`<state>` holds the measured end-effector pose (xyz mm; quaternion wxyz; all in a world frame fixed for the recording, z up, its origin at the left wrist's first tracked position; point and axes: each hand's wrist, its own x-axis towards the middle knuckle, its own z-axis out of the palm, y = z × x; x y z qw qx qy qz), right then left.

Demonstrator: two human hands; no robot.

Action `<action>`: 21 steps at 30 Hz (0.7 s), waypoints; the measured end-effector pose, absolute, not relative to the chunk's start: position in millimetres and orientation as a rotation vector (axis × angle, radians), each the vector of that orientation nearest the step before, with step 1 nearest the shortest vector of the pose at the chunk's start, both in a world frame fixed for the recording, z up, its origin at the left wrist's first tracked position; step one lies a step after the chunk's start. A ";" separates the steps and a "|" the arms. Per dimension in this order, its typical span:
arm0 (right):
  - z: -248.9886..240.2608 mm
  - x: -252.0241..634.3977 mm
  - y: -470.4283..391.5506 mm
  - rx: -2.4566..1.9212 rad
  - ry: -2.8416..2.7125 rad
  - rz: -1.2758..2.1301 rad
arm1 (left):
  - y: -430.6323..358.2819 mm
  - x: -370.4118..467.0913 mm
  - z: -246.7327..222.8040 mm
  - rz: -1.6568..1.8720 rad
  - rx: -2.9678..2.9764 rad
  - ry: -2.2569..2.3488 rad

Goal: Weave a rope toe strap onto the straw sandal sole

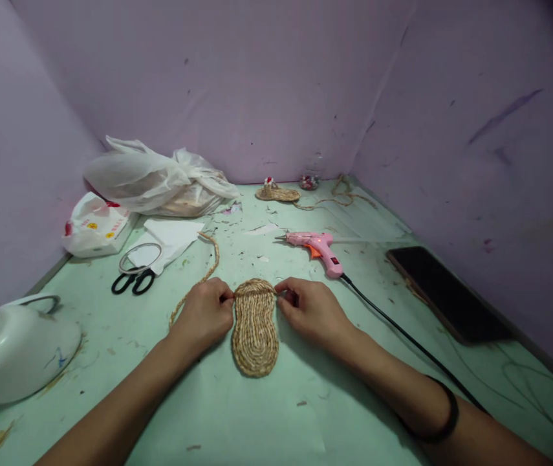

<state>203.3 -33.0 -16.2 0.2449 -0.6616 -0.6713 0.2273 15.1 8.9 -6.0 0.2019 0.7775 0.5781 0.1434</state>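
A woven straw sole lies flat on the pale green table, its rounded end towards me. A thin straw cord crosses its far part from side to side. At the sole's left edge, my left hand pinches one end of this cord. My right hand pinches the other end at the right edge. A braided straw rope curves over the table and passes behind my left hand. Beyond my right hand lies a pink glue gun, nozzle pointing left.
Black-handled scissors, white paper, a plastic bag and a small box are at left, with a white vessel nearer. Behind are a small straw sandal and a bead jar. A dark phone lies right.
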 end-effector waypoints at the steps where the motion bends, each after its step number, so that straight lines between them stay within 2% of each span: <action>1: -16.3 204.2 -32.3 -1.801 -1.827 0.628 | 8.8 15.2 -6.0 0.397 2.170 1.614; 10: -15.0 219.3 -27.5 -1.771 -1.794 0.802 | 8.5 14.2 -7.9 0.409 2.163 1.603; 21: -11.0 211.7 -30.3 -1.870 -1.840 0.612 | 8.9 13.7 -9.2 0.411 2.174 1.604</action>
